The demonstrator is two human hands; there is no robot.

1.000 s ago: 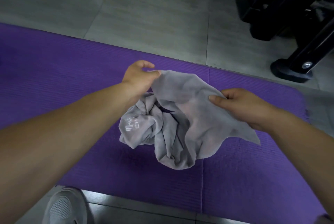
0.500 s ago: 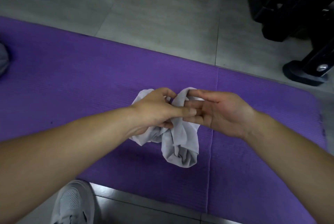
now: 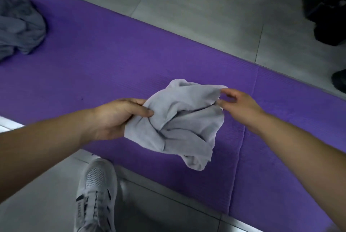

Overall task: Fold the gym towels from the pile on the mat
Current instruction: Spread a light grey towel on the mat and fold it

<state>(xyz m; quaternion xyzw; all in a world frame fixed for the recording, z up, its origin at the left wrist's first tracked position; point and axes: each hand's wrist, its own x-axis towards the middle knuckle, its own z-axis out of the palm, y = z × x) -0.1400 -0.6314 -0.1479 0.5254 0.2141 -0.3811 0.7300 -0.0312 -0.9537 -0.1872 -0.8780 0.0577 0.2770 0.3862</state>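
Note:
A crumpled light grey gym towel point(image 3: 183, 125) hangs bunched above the purple mat point(image 3: 104, 63). My left hand point(image 3: 119, 117) grips its left side, thumb on top of the cloth. My right hand point(image 3: 237, 106) is at the towel's upper right corner, with thumb and fingers pinching the edge there. The pile of darker grey towels point(image 3: 18, 25) lies on the mat at the far left, partly cut off by the frame edge.
A grey sneaker point(image 3: 95, 196) stands on the tiled floor just in front of the mat's near edge. Black gym equipment point(image 3: 327, 6) with a round foot point(image 3: 338, 81) stands at the right, beyond the mat.
My hands, close together on the bunched towel half a second ago, have moved apart and lifted it. The view has swung left, bringing the towel pile into sight.

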